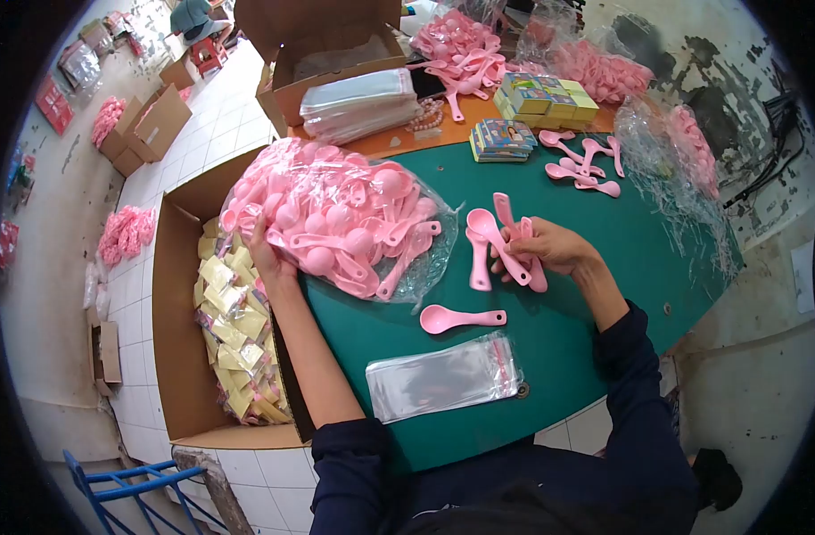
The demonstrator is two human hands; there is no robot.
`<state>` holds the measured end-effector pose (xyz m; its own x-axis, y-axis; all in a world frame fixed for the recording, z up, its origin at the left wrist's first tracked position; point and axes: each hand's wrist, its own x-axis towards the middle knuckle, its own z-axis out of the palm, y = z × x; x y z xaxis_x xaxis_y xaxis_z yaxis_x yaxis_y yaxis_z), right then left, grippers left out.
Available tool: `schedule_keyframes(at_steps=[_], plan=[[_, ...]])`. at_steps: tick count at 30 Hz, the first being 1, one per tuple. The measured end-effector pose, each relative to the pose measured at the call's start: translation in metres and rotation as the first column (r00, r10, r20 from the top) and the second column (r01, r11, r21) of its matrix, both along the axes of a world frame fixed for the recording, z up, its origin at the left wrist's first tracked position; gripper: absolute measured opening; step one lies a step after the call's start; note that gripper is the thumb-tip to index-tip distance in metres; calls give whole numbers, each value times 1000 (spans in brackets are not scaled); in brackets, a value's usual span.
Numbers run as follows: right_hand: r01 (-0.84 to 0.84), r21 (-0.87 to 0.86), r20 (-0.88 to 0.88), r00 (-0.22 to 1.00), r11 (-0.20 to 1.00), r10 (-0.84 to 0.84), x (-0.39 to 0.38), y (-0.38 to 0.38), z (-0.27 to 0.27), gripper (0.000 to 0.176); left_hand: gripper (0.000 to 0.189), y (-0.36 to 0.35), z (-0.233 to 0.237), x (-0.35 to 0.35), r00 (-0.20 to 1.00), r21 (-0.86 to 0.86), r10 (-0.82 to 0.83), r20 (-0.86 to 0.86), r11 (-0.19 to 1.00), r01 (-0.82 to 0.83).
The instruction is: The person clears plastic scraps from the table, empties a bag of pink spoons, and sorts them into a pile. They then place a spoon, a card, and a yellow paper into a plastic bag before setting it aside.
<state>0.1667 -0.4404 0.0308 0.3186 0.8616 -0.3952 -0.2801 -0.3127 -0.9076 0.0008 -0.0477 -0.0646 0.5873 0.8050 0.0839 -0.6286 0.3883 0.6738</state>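
My left hand (pixel 269 256) grips the left side of a clear plastic bag full of pink spoons (pixel 336 214); part of its fingers is hidden by the bag. My right hand (pixel 555 247) is closed round several pink measuring-type spoons (pixel 488 227), their bowls and handles pointing different ways over the green table (pixel 586 357). One loose pink spoon (pixel 461 319) lies just below, between the bag and my right hand. Nearest to me is a stack of clear plastic sleeves (pixel 443 379), flat on the table.
Left of the table, an open carton (pixel 177 357) holds packed yellow-card packets. Behind are a stack of cards (pixel 501 141), loose spoons (pixel 586 160), clear bags (pixel 358 102) and another open box (pixel 318 31). A blue metal frame (pixel 131 489) stands at lower left. A person (pixel 193 20) sits far back.
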Motion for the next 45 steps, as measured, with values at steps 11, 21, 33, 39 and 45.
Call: schedule_keyframes(at_steps=[11,21,33,39,45], plan=[[-140,-113,909,385,984,159,4,12,5,28,41,-6,6,-3,999,3,-21,-46,1000,21],[-140,-15,981,187,990,41,79,-20,-17,24,39,-12,11,-1,999,-19,-29,-13,999,29],[-378,-4,984,162,926,70,2,43,-8,30,71,-35,37,-2,985,163,23,173,985,-51],[-362,130,972,-139,923,-191,-38,91,-17,38,57,-19,23,1,988,36,-151,-20,988,152],[-247,-260,953,-221,934,207,-46,95,6,44,48,-30,29,1,998,115,-23,-62,993,30]])
